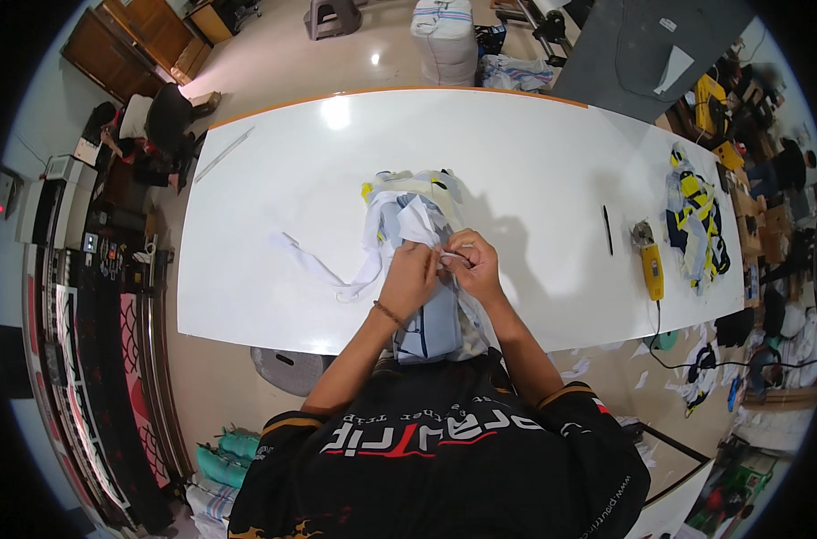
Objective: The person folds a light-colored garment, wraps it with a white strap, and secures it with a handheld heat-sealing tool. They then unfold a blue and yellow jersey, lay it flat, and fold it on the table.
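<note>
Evidently we have something soft and limp here: a long bundle of thin grey, white and yellow cloth (432, 325) lying on the glossy white tabletop (534, 153), at the edge nearest the person. We judge it light to lift, with no stiffness of its own, nothing to break, and perhaps a little slippery on so smooth a surface. We would take hold around its gathered middle, pressing the layers together, since a grip on one outer fold could let the rest slide loose.

At that middle, the right hand (474, 262) pinches a thin piece of white cloth (453, 257) between thumb and fingertips. The left hand (411, 274) is closed on the same white cloth just beside it, its fingertips partly hidden from us.

The near part shows a flat pale-grey panel with dark lines; the far end is crumpled, with white folds and patches of yellow and black. A narrow white cloth strip (372, 251) trails off to the left in a slack curve, and we cannot tell whether it joins the piece being pinched.
</note>
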### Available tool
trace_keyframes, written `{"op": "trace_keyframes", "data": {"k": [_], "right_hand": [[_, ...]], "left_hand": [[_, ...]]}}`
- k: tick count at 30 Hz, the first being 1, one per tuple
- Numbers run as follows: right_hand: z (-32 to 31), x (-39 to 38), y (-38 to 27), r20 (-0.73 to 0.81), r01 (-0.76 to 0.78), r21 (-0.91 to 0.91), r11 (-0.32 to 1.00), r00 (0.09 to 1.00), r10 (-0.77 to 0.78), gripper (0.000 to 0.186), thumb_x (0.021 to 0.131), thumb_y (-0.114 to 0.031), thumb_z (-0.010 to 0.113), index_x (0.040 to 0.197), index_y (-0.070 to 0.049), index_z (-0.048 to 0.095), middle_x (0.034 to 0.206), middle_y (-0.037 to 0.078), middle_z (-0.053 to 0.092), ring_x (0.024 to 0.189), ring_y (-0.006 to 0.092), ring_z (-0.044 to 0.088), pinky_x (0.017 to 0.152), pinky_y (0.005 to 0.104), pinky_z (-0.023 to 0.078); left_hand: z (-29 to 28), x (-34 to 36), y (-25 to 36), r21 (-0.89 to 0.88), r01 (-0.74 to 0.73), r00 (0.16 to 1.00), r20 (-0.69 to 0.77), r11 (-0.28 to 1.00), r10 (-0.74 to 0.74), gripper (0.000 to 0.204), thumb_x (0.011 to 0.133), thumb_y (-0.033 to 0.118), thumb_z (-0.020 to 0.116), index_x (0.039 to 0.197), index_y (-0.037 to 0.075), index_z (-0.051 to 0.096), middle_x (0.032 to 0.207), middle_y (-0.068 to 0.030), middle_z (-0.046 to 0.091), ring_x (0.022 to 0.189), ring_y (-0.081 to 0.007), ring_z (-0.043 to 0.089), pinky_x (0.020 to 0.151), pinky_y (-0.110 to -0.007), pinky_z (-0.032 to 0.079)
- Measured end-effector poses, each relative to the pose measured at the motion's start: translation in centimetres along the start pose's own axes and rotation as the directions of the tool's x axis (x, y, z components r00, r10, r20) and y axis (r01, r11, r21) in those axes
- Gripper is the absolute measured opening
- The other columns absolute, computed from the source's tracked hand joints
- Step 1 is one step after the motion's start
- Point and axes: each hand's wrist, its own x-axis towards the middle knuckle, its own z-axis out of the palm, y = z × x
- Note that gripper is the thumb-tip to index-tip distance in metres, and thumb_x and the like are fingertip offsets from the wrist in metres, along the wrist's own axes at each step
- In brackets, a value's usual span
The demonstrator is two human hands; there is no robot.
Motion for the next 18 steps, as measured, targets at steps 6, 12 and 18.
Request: {"op": "trace_keyframes", "data": {"k": [6, 12, 18], "right_hand": [[-0.3, -0.6, 1.0, -0.036, -0.056, 0.076, 0.996, 0.998, 0.059, 0.013, 0.089, 0.015, 0.065, 0.098, 0.006, 0.066, 0.097, 0.011, 0.064, 0.085, 0.0148, 0.065, 0.076, 0.0259, 0.055], [-0.2, -1.3, 0.1, -0.038, -0.046, -0.026, 0.999, 0.998, 0.045, 0.019, 0.087, 0.013, 0.067, 0.103, 0.007, 0.074, 0.103, 0.016, 0.072, 0.092, 0.0201, 0.071, 0.077, 0.0306, 0.059], [-1.0, -0.7, -1.1, 0.066, -0.003, -0.162, 0.987, 0.998, 0.014, 0.029, 0.082, 0.012, 0.070, 0.110, 0.006, 0.074, 0.107, 0.018, 0.073, 0.097, 0.0218, 0.072, 0.083, 0.0316, 0.059]], "left_hand": [[0.7, 0.0, -0.2, 0.081, 0.068, 0.995, -0.074, 0.994, -0.062, 0.028, 0.101, 0.017, 0.060, 0.083, -0.003, 0.057, 0.078, -0.0235, 0.059, 0.076, -0.0434, 0.057, 0.069, -0.052, 0.045], [0.1, 0.8, 1.3, 0.049, 0.185, 0.981, -0.063, 0.981, -0.182, 0.028, 0.101, 0.017, 0.061, 0.081, -0.003, 0.054, 0.076, -0.0233, 0.062, 0.071, -0.0418, 0.062, 0.064, -0.050, 0.047], [-0.9, 1.7, 3.1, -0.103, 0.398, 0.915, 0.112, 0.911, -0.387, 0.018, 0.101, 0.012, 0.058, 0.108, -0.004, 0.052, 0.086, -0.0249, 0.069, 0.076, -0.0372, 0.071, 0.067, -0.043, 0.054]]}}
